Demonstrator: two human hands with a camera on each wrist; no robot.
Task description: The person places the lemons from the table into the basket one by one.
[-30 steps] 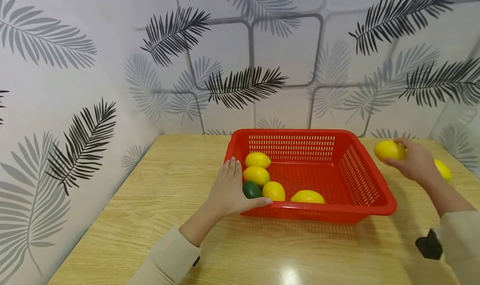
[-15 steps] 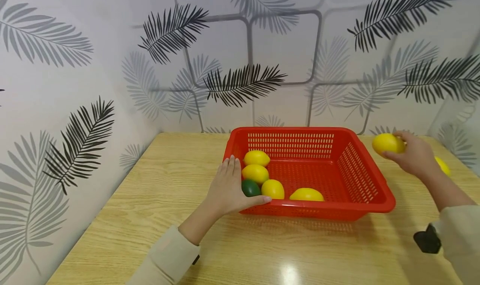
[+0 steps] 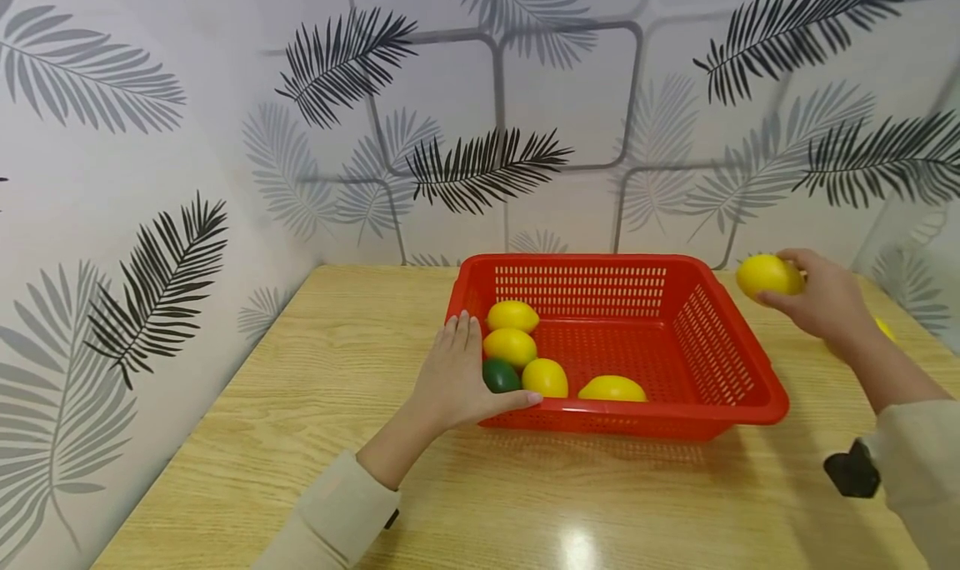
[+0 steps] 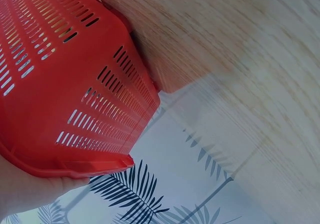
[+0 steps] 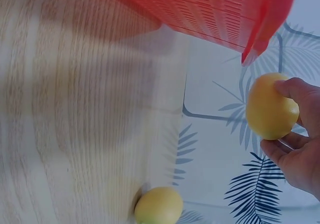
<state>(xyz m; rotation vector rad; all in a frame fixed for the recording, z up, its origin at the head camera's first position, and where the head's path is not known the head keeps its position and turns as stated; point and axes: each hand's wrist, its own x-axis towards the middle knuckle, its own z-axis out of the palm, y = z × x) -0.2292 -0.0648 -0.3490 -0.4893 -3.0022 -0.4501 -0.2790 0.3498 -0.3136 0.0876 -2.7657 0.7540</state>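
Observation:
My left hand [image 3: 453, 378] rests on the near left corner of the red plastic basket [image 3: 637, 412], fingers straight along the left rim and thumb along the front rim. Right of the basket, above the table, my right hand [image 3: 825, 299] grips a yellow lemon [image 3: 767, 277] between thumb and fingers; the right wrist view shows the same lemon [image 5: 269, 106] clear of the basket wall. Several yellow lemons, one of them [image 3: 513, 316] at the back left, lie inside the basket with a dark green fruit [image 3: 500, 376] whose kind I cannot tell.
Another lemon [image 5: 159, 206] lies on the wooden table [image 3: 315, 403], mostly hidden behind the right forearm in the head view. A leaf-patterned wall [image 3: 555, 212] stands right behind the table, and a second wall [image 3: 90, 245] borders its left side.
My right hand has lifted the lemon slightly and brought it a little left, toward the basket. The left hand and the fruit in the basket keep their places.

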